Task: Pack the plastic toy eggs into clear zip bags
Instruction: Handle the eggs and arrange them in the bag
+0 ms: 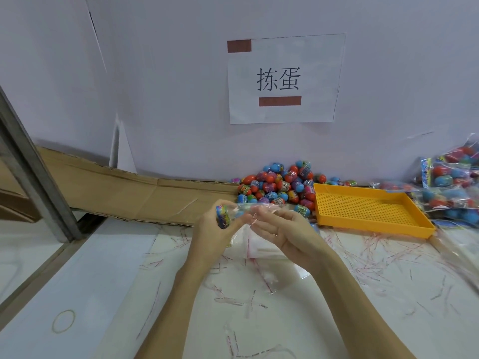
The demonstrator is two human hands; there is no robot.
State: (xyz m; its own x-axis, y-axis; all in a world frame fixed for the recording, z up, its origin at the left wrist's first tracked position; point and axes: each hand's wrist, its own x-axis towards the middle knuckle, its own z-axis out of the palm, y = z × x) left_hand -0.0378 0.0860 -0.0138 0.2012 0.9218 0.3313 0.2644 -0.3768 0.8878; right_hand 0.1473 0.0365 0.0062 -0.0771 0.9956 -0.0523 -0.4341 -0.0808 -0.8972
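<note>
- Both forearms come in from the near edge of the white bench (108, 294), which is littered with thin red-printed clear peel strips (375, 257) and one tan rubber band (63, 321).
- Left hand (215, 229): grip closed round the end of a clear plastic zip bag (241, 209) with a multicoloured toy egg (222, 213) inside.
- Right hand (282, 229): palm up, fingers half curled, fingertips pinching the bag's other end; how firm, cannot tell through the film.
- Looks like the sealing or loading step.
- To do it well: keep the egg pushed to the closed end with the left, pull the mouth flat and taut with the right, then press along the seal.
- Stack of flat empty clear bags (261, 244) lies just under the hands.
- Loose heap of red and blue plastic eggs (280, 185) sits against the wall, beside the empty yellow perforated plastic tray (370, 211); packed bags of eggs (451, 185) pile at far right.
</note>
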